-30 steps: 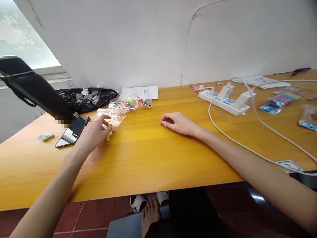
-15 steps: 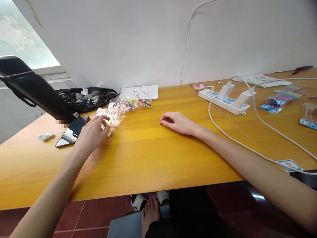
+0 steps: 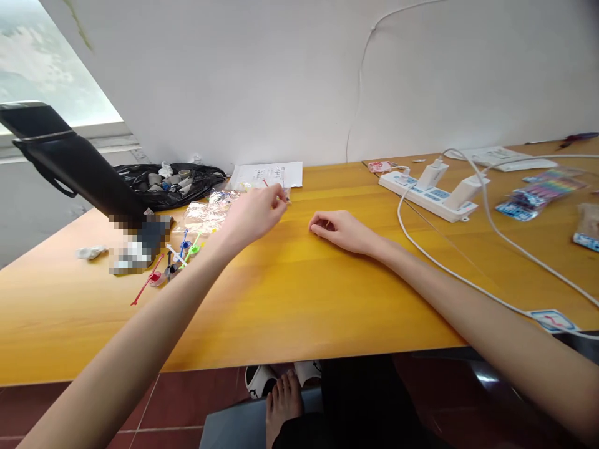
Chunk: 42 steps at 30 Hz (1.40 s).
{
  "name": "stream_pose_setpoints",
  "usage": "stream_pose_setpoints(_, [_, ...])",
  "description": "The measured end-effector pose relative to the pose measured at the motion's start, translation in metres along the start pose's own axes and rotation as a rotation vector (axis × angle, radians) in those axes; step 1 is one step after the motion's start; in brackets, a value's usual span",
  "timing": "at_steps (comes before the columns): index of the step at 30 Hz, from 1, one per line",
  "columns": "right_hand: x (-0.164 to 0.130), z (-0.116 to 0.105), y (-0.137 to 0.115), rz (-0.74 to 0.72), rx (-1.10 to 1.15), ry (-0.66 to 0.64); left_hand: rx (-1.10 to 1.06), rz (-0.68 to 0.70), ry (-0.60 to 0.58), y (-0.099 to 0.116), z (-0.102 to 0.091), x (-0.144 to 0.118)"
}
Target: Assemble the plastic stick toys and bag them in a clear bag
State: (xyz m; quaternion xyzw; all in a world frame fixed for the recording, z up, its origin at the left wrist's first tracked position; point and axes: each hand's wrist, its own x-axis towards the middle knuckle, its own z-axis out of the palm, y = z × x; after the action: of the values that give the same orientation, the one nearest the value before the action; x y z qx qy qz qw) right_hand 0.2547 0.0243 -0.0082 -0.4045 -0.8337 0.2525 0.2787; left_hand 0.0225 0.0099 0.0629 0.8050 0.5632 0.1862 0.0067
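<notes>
My left hand (image 3: 257, 209) is over the table near the clear plastic bags, its fingers pinched together. What sits between its fingertips, if anything, is too small and hidden to make out. A thin pinkish stick (image 3: 265, 183) shows just behind the fingers. Beside my left forearm lie small plastic pieces, thin sticks with round cup-like parts: a red piece (image 3: 153, 277), a black piece (image 3: 169, 267), a blue piece (image 3: 184, 243) and a green piece (image 3: 193, 249), among others. My right hand (image 3: 341, 231) rests on the tabletop, fingers curled in toward the thumb, with nothing visible in it.
A black bottle (image 3: 79, 165) and a partly blurred phone (image 3: 161, 231) are at left. Behind are a black bag (image 3: 196, 187), crinkled clear bags (image 3: 201, 215) and a white envelope (image 3: 292, 173). A power strip (image 3: 430, 196) with white cables and a rainbow-coloured packet (image 3: 538, 193) are at right.
My left hand has moved right and away from me, from beside the phone to past the clear bags. The coloured pieces it covered now show. My right hand stays put.
</notes>
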Motion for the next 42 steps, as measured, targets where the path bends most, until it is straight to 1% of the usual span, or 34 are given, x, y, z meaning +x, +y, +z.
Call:
stream_pose_setpoints(2, [0.000,-0.002,0.002,0.004,-0.016,0.017,0.007,0.006,-0.076,-0.001,0.031,0.011])
stream_pose_setpoints(3, [0.000,-0.003,0.003,0.005,-0.029,0.025,0.013,-0.007,-0.098,-0.002,0.045,0.013])
stream_pose_setpoints(4, [0.000,-0.004,0.005,0.005,-0.041,0.033,0.023,-0.023,-0.089,-0.003,0.057,0.013])
stream_pose_setpoints(6, [0.001,-0.005,0.007,0.003,-0.056,0.045,0.034,-0.026,-0.056,-0.004,0.072,0.009])
stream_pose_setpoints(8, [0.001,-0.005,0.010,-0.001,-0.064,0.053,0.025,-0.015,-0.034,-0.005,0.078,0.004])
stream_pose_setpoints(14, [0.001,-0.005,0.008,0.001,-0.073,0.054,-0.020,-0.024,-0.013,-0.006,0.075,-0.002])
stream_pose_setpoints(21, [0.001,-0.007,0.008,0.020,-0.052,0.062,-0.031,-0.007,0.018,-0.005,0.082,-0.003])
stream_pose_setpoints(23, [0.002,-0.006,0.010,0.029,-0.040,0.073,0.038,0.029,0.071,-0.006,0.081,-0.003])
stream_pose_setpoints(25, [0.002,-0.006,0.012,0.030,-0.038,0.077,0.142,0.035,0.151,-0.011,0.078,-0.003])
stream_pose_setpoints(27, [0.002,-0.006,0.014,0.024,-0.044,0.074,0.225,-0.018,0.220,-0.023,0.073,-0.003])
stream_pose_setpoints(29, [0.002,-0.006,0.014,0.016,-0.049,0.071,0.266,-0.096,0.254,-0.038,0.067,-0.003])
stream_pose_setpoints(31, [0.001,-0.006,0.014,0.014,-0.054,0.069,0.292,-0.162,0.240,-0.054,0.061,-0.003])
stream_pose_setpoints(33, [0.001,-0.006,0.013,0.013,-0.061,0.069,0.315,-0.221,0.179,-0.067,0.058,-0.004])
stream_pose_setpoints(35, [0.001,-0.006,0.013,0.015,-0.066,0.068,0.337,-0.261,0.114,-0.074,0.056,-0.003])
stream_pose_setpoints(38, [0.001,-0.006,0.012,0.019,-0.070,0.066,0.359,-0.269,0.077,-0.076,0.053,-0.002])
stream_pose_setpoints(42, [0.001,-0.006,0.012,0.018,-0.068,0.062,0.337,-0.222,0.110,-0.072,0.051,-0.002])
